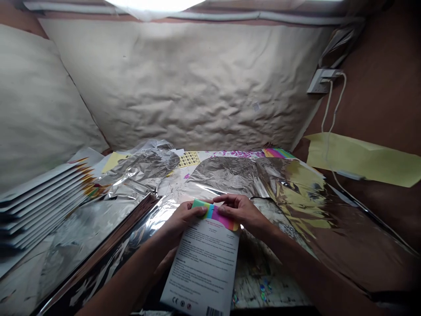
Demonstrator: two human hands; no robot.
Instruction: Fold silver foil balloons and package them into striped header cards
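- A printed card (200, 267) is pointing away from the person, its long axis tilting slightly, and is hanging over crumpled foil sheets (226, 175).
- The left hand (180, 218) is gripping its rainbow end (215, 215) in a narrow pinch.
- The right hand (241, 211) is pinching that same end narrowly.

left hand (180, 218) | right hand (240, 211) | 2-hand grip on rainbow-edged printed sheet (200, 267)
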